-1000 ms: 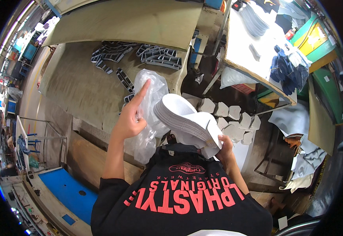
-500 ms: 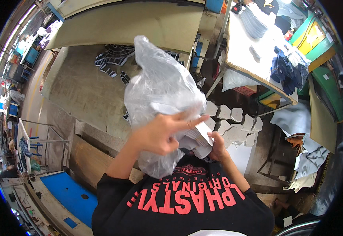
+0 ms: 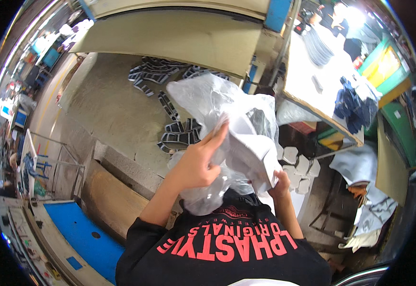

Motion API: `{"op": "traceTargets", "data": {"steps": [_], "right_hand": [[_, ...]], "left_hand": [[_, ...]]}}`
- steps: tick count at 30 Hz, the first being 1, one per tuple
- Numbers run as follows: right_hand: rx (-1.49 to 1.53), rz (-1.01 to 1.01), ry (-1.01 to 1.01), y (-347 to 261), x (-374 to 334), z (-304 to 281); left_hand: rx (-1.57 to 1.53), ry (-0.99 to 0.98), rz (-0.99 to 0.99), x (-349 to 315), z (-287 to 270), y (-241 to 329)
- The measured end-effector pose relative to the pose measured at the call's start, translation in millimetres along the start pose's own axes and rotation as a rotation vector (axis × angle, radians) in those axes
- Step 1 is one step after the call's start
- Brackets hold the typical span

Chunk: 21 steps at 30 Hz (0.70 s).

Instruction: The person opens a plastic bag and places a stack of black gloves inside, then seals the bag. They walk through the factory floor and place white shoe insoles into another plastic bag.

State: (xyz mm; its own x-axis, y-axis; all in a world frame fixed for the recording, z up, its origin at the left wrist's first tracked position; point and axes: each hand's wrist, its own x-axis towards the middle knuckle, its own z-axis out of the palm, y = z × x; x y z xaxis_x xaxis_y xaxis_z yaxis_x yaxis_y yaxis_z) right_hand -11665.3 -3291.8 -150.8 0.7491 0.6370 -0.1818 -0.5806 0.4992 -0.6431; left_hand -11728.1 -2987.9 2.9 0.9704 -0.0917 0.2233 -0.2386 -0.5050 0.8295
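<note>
A loose stack of white fabric pieces (image 3: 253, 150) bends in front of me, partly inside a clear plastic bag (image 3: 205, 97). My right hand (image 3: 280, 183) grips the near right edge of the stack, thumb on top. My left hand (image 3: 200, 164) is at the bag's left side, index finger stretched up along the plastic and white material, thumb apart. Its other fingers are partly hidden. The bag's lower part (image 3: 205, 195) hangs crumpled below the left hand, against my black shirt.
Dark frame-like cut pieces (image 3: 179, 136) lie on the greenish work surface (image 3: 107, 105) ahead. Several stacks of white pieces (image 3: 303, 167) stand at the right. Beyond is a white table (image 3: 308, 71) with dark blue gloves (image 3: 348, 107). A blue panel (image 3: 84, 238) lies at the lower left.
The white stack has moved up and right, showing more of its face. My left index finger has swung from pointing right to pointing up. The bag's top has sunk and spread to the right.
</note>
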Motion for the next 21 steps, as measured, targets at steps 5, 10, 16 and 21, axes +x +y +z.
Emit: {"op": "traceTargets", "data": {"steps": [5, 10, 16, 21], "right_hand": [[0.025, 0.117, 0.104, 27.0, 15.0, 5.0], [-0.289, -0.104, 0.195, 32.6, 47.9, 14.1], [-1.616, -0.733, -0.296, -27.4, 83.8, 25.0], [-1.778, -0.086, -0.220, -46.5, 109.4, 66.1]], "left_hand": [[-0.073, -0.374, 0.142, 8.6, -0.6, 20.5], [-0.385, -0.498, 0.146, -23.2, -10.3, 27.5], [-0.750, 0.183, -0.024, -73.3, -53.5, -4.2], [-0.968, 0.415, -0.099, -82.1, -45.7, -22.8]]}}
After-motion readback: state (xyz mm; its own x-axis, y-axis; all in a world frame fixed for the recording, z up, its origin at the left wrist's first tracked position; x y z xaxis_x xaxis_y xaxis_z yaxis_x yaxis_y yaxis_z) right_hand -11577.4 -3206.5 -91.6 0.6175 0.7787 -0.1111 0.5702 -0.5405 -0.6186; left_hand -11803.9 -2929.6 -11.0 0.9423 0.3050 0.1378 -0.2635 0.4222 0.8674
